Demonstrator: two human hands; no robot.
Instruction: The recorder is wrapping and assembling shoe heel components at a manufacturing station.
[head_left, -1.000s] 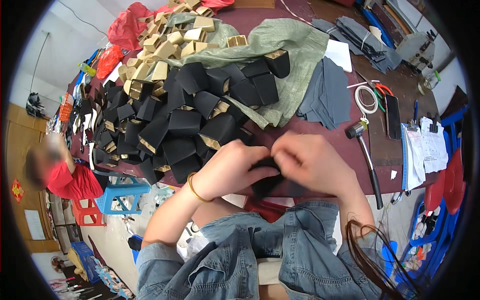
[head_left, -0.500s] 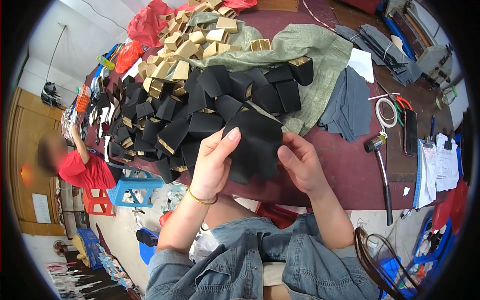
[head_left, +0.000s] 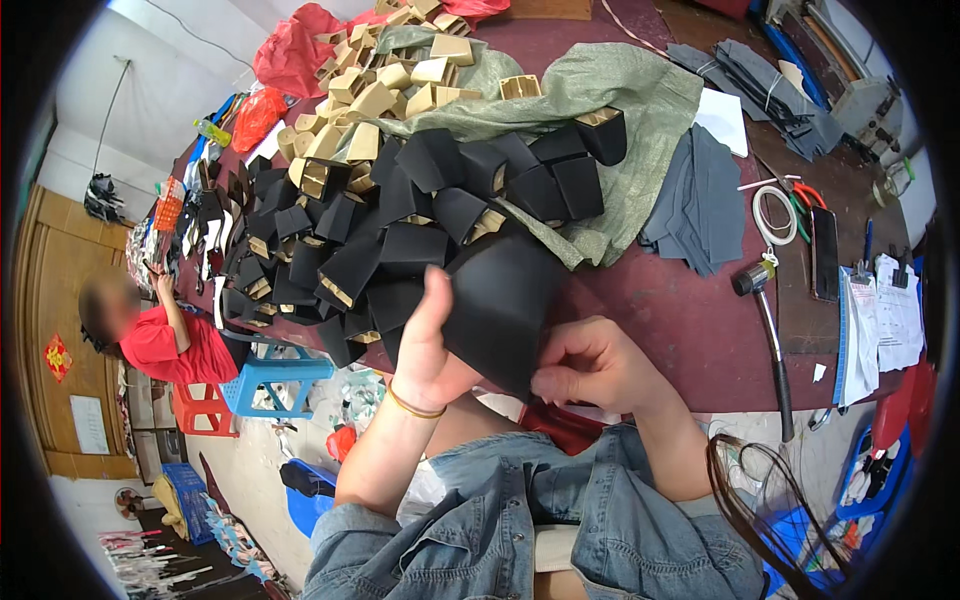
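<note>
In front of me, over the near edge of the table, I hold a smooth black leather-like covering piece [head_left: 505, 305], bent into a rounded curve. Whether a block lies inside it is hidden. My left hand [head_left: 428, 355] supports its left side, thumb raised along the edge and fingers underneath. At its lower right edge, my right hand [head_left: 605, 368] pinches with thumb and curled forefinger. Just beyond lies a heap of black-covered shoe heels [head_left: 414, 248], some showing beige ends. Bare beige heels [head_left: 372, 100] are piled farther back.
A green woven sack [head_left: 640, 95] lies partly under the heaps. Grey cut pieces [head_left: 695, 205], a hammer [head_left: 768, 330], white tape roll [head_left: 773, 215], pliers [head_left: 808, 192], phone [head_left: 824, 255] and clipboard [head_left: 855, 335] lie right. A person in red [head_left: 180, 345] sits left, by blue stool [head_left: 275, 380].
The black piece has gone from spread flat with cut edges showing to a smooth curve. My right hand has moved down to its lower edge; my left thumb has lifted.
</note>
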